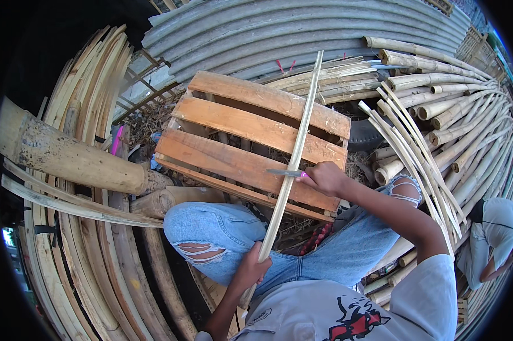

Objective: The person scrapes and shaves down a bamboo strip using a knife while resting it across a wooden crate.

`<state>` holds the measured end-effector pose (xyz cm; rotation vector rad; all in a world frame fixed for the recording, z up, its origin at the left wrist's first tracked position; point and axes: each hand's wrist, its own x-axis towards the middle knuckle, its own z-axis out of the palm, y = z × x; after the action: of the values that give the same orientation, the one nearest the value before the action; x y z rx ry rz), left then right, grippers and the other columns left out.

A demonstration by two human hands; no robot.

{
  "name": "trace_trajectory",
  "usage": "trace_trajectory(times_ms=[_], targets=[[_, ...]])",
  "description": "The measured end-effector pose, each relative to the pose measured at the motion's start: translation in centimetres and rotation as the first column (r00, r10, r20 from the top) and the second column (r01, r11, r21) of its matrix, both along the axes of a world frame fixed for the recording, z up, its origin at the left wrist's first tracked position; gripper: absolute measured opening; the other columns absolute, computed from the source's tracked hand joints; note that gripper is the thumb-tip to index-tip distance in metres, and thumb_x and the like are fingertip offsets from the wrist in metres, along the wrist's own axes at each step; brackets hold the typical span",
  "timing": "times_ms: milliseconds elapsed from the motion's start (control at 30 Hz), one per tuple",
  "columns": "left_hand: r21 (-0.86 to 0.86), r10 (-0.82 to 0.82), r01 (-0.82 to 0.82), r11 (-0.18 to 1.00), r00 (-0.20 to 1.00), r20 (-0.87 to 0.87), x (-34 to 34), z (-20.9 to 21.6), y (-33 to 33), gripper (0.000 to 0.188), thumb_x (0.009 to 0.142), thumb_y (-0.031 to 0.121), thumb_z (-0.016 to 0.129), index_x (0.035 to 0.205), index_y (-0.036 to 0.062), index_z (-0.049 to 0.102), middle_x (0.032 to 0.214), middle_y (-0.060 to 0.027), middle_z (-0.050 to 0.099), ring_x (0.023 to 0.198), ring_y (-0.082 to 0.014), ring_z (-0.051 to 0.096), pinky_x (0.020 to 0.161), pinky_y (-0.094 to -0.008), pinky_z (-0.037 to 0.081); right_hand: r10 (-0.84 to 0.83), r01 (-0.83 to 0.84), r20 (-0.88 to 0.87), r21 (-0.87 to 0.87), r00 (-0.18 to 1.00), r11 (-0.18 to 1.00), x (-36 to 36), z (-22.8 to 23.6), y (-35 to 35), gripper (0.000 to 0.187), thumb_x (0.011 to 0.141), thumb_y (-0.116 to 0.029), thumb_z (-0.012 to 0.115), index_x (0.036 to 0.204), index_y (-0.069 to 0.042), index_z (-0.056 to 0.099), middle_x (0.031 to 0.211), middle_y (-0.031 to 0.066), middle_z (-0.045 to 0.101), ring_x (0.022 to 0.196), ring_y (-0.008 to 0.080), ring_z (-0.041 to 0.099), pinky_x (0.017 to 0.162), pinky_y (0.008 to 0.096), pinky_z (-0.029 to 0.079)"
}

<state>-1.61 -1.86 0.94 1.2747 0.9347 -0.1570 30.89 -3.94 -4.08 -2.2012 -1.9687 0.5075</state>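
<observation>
A long pale bamboo strip [293, 165] slants from my lap up across a low slatted wooden crate [228, 120]. My left hand [251, 267] is wrapped round its lower part, close to my belly. In my right hand [323, 180] is a knife [285, 172] with a pink handle, gripped in a closed fist. The grey blade lies crosswise on the strip, near the crate's front slats. Part of the handle is hidden by my fingers. Thin shavings lie on the far slats of the crate.
Split bamboo slats [92, 85] are stacked along the left, with a thick bamboo pole [69, 149] across them. Whole bamboo poles [455, 108] fill the right, beside loose pale strips [421, 165]. Corrugated sheeting [302, 35] stands behind. Another person [492, 238] bends over at far right.
</observation>
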Motion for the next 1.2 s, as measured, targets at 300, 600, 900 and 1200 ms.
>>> trace_trajectory(times_ms=[300, 600, 900, 1200], targets=[[-0.153, 0.042, -0.049, 0.987, 0.998, -0.046, -1.4, 1.1, -0.8, 0.015, 0.086, 0.008, 0.053, 0.097, 0.0029, 0.045, 0.060, 0.0000, 0.044, 0.040, -0.0066, 0.041, 0.034, -0.0237, 0.035, -0.361, 0.355, 0.073, 0.080, 0.930, 0.931, 9.5, 0.3, 2.1, 0.064, 0.095, -0.052, 0.034, 0.067, -0.003, 0.064, 0.065, 0.0215, 0.061, 0.066, 0.0395, 0.062, 0.061, 0.0477, 0.050], [-0.067, -0.013, 0.008, 0.998, 0.997, -0.080, -1.2, 0.8, -1.2, 0.014, 0.084, 0.010, 0.054, 0.093, 0.0024, 0.046, 0.062, -0.0017, 0.047, 0.042, -0.0076, 0.044, 0.037, -0.0251, 0.037, -0.003, -0.002, -0.066, -0.081, 0.998, 0.997, -1.4, 2.3, -2.0, 0.062, 0.094, -0.055, 0.034, 0.072, -0.007, 0.066, 0.059, 0.0185, 0.059, 0.062, 0.0377, 0.061, 0.061, 0.0483, 0.049], [0.001, -0.027, 0.027, 1.000, 0.997, -0.066, -1.2, 0.0, -1.2, 0.013, 0.082, 0.009, 0.054, 0.090, 0.0030, 0.045, 0.063, -0.0030, 0.048, 0.040, -0.0083, 0.044, 0.035, -0.0255, 0.036, -0.154, 0.159, 0.126, -0.030, 0.980, 0.987, 1.6, 0.6, -1.0, 0.060, 0.093, -0.054, 0.038, 0.065, -0.008, 0.064, 0.058, 0.0160, 0.060, 0.056, 0.0352, 0.062, 0.054, 0.0452, 0.050], [-0.111, 0.021, -0.022, 0.994, 1.000, -0.005, -1.7, 0.2, -1.6, 0.015, 0.083, 0.008, 0.054, 0.094, 0.0034, 0.044, 0.061, -0.0004, 0.043, 0.040, -0.0066, 0.040, 0.033, -0.0242, 0.034, -0.160, 0.161, 0.108, -0.008, 0.981, 0.987, 5.3, 0.9, 0.0, 0.064, 0.094, -0.054, 0.035, 0.067, -0.003, 0.064, 0.060, 0.0202, 0.060, 0.063, 0.0382, 0.063, 0.059, 0.0467, 0.051]])
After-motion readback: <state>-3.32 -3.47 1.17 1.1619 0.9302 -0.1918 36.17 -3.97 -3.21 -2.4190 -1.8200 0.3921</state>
